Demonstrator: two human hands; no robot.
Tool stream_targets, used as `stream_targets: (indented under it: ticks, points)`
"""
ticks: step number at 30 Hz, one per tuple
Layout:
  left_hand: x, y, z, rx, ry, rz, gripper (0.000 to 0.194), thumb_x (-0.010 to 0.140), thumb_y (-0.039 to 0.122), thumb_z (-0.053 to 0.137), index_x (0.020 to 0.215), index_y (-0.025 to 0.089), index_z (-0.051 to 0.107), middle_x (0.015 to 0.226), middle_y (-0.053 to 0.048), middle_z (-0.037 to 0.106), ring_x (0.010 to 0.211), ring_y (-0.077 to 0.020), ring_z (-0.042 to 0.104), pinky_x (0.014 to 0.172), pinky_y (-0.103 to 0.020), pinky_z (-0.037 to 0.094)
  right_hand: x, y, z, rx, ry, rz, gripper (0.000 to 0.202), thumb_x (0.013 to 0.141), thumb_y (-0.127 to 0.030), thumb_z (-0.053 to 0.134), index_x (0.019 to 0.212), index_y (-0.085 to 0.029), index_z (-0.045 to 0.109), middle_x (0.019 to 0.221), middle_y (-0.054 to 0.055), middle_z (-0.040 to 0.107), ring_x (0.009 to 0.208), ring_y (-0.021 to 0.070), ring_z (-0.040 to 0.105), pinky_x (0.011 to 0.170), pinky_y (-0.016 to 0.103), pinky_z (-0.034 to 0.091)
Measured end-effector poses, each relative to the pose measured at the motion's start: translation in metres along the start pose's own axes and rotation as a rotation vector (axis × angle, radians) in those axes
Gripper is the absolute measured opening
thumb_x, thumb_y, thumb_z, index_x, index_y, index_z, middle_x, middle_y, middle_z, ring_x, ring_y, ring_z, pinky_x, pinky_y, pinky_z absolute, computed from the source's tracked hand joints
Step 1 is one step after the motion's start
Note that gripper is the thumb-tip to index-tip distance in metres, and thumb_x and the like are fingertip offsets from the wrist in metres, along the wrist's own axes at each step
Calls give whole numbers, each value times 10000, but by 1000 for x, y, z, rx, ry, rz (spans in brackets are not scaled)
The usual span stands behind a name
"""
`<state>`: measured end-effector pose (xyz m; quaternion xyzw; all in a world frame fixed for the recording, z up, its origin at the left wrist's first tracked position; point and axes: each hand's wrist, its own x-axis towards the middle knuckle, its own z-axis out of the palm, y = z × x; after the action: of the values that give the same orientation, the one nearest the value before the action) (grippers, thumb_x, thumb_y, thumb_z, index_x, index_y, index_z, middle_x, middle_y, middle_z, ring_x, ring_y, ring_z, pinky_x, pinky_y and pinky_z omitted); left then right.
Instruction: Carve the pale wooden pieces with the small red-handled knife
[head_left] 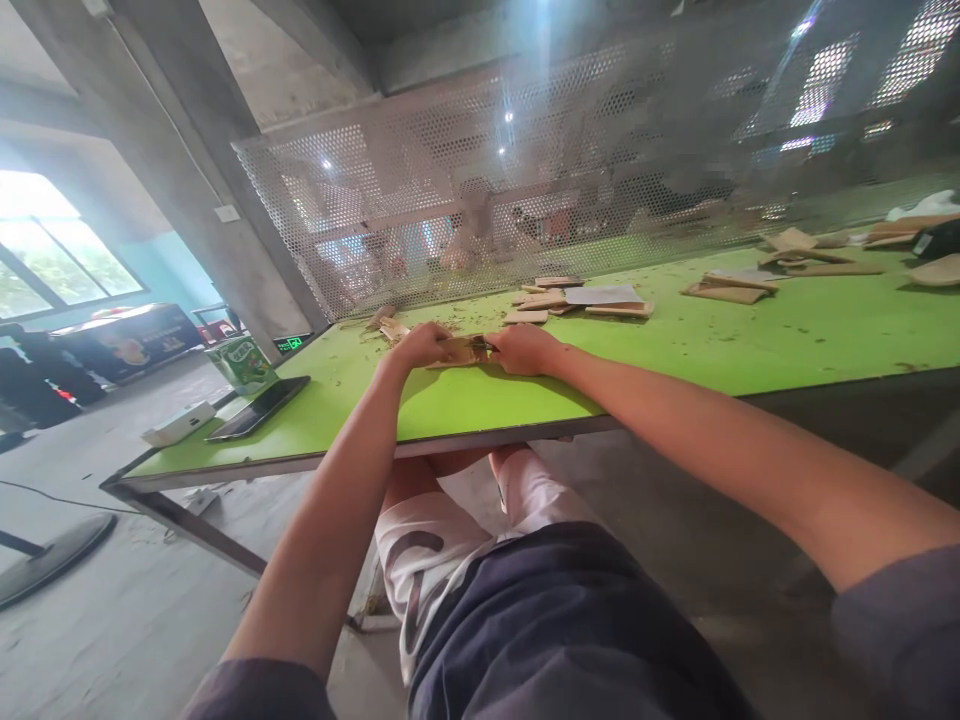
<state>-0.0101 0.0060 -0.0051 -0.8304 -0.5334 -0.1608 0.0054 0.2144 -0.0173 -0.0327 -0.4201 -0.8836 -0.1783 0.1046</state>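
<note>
On the green table [510, 395], my left hand [421, 345] is closed on the left end of a flat brown piece [466, 350]. My right hand [523, 349] is closed at the piece's right end, around a small dark object [489, 343] whose shape is mostly hidden by the fingers. Whether that object is a tool I cannot make out. Brown scraps [392, 328] lie just beyond my left hand. Behind my right hand is a loose pile of flat brown pieces [544, 298] with a whitish sheet [604, 295] on top.
More brown pieces [731, 287] lie at the right. A dark tablet [259, 408], a green box [241, 365] and a white box [178, 424] stand or lie at the left end. A perforated metal screen [450, 190] rises along the back edge.
</note>
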Motion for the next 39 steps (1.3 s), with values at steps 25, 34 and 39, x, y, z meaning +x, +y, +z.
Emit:
stream_targets:
  ticks: [25,34,39]
  points:
    - [3,20,12,-5,96,147,162,605,273,534,580,136,616,498,23,426,545,-108,356,527,-265,192,-1,15,-1,22,7,157,469,873,-463,434,1002,-123,730,974,191,716,881,261,655,718,305,440]
    - [4,32,10,33,185,204,134,607,255,523,544,142,560,501,14,379,549,-110,312,531,-283,189,2,25,7,-20,43,314,357,808,-347,536,992,-94,709,953,215,707,873,311,652,697,332,453]
    - [1,41,10,24,285,239,217,662,297,515,533,132,570,497,9,381,529,-104,292,525,-292,181,-2,27,7,-14,82,328,387,846,-364,473,1046,-110,687,1012,215,693,928,329,638,734,362,455]
